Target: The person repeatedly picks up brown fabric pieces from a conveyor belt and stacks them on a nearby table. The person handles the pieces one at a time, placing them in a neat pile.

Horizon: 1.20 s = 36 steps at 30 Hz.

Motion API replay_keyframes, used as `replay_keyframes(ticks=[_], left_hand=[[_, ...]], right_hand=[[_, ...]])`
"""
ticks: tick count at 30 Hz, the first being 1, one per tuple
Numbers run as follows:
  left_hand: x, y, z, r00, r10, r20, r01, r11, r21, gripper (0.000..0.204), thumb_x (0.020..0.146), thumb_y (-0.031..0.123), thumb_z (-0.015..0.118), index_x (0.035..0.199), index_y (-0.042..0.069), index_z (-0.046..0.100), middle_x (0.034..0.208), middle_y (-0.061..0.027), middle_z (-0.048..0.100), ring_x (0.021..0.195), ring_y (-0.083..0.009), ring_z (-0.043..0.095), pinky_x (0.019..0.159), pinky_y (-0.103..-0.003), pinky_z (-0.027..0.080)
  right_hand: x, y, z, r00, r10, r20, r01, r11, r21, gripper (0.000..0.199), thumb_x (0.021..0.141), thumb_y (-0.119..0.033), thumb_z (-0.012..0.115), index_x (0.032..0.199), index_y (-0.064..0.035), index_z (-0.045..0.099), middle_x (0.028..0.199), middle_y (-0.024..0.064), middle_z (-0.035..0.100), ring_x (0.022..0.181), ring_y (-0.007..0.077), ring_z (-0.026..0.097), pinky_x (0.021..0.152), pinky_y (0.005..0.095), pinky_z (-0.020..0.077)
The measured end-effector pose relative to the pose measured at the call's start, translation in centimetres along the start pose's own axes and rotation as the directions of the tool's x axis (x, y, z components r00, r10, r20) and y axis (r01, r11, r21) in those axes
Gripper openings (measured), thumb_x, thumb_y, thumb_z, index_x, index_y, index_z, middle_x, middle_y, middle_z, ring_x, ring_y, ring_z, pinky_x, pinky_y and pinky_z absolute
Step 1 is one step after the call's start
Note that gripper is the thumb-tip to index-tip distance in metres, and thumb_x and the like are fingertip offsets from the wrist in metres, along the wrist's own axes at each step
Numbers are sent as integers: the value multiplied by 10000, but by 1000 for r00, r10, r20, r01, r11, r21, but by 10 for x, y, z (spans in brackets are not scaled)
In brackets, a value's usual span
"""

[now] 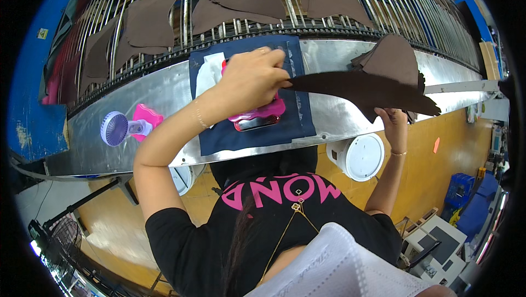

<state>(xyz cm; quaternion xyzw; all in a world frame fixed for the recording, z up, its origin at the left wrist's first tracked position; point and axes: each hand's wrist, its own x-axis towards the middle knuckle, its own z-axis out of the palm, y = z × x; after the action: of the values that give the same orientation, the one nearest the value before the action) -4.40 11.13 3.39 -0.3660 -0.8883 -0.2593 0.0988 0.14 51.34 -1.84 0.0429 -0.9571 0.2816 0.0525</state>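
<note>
My left hand (253, 81) pinches one end of a dark brown cut leather piece (361, 90) and holds it above the dark blue mat (296, 127). My right hand (393, 119) supports the same piece from below near its right end. A stack of similar brown pieces (393, 57) lies on the metal shelf (164, 94) just behind the held piece. Under my left hand, on the mat, sit a pink tool (262, 114) and a white cloth (207, 71).
Brown leather pieces (148, 23) lie on the roller conveyor (329, 1) behind the shelf. A small purple and pink fan (118, 128) stands at the shelf's left. A white round container (359, 156) hangs under the shelf. A blue crate (459, 188) and a grey machine (438, 239) stand at the right.
</note>
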Motion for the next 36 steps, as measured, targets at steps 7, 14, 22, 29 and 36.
replay_keyframes(ticks=[7,14,22,29,36], left_hand=[[78,-1,0,971,176,-165,-153,978,141,49,787,125,672,776,81,655,898,-65,508,871,-246,502,739,-380,375],[148,-12,-45,991,102,-85,-55,899,435,213,768,177,667,974,125,667,1201,-156,484,1140,-326,460,943,-463,368],[146,-55,-63,852,93,-515,72,954,291,484,837,295,662,1269,126,525,1296,-202,410,1211,-402,412,1005,-491,355],[73,-82,-102,820,5,-572,161,957,240,441,824,212,684,1239,114,573,1205,-130,514,1146,-312,488,980,-402,379],[-27,-72,-89,843,-410,-347,481,864,148,636,801,149,712,1374,78,445,1333,-158,440,1258,-317,415,1064,-384,325]], right_hand=[[-1,-13,-39,992,94,-89,-51,914,401,208,862,-156,718,881,38,644,741,-20,596,658,87,491,610,227,420],[45,-38,-79,954,182,-237,-58,890,451,281,907,-204,669,1053,24,594,717,27,635,570,63,574,510,179,425],[140,-42,12,914,265,-307,91,604,792,192,931,-168,623,1003,-7,547,712,32,577,507,119,601,492,220,497],[265,-48,134,950,280,-139,171,-94,981,483,949,0,470,1348,-111,220,933,99,529,792,327,682,649,386,611],[360,-95,222,799,595,84,175,-365,915,643,920,76,333,1428,-220,73,1256,237,368,857,374,671,711,444,612]])
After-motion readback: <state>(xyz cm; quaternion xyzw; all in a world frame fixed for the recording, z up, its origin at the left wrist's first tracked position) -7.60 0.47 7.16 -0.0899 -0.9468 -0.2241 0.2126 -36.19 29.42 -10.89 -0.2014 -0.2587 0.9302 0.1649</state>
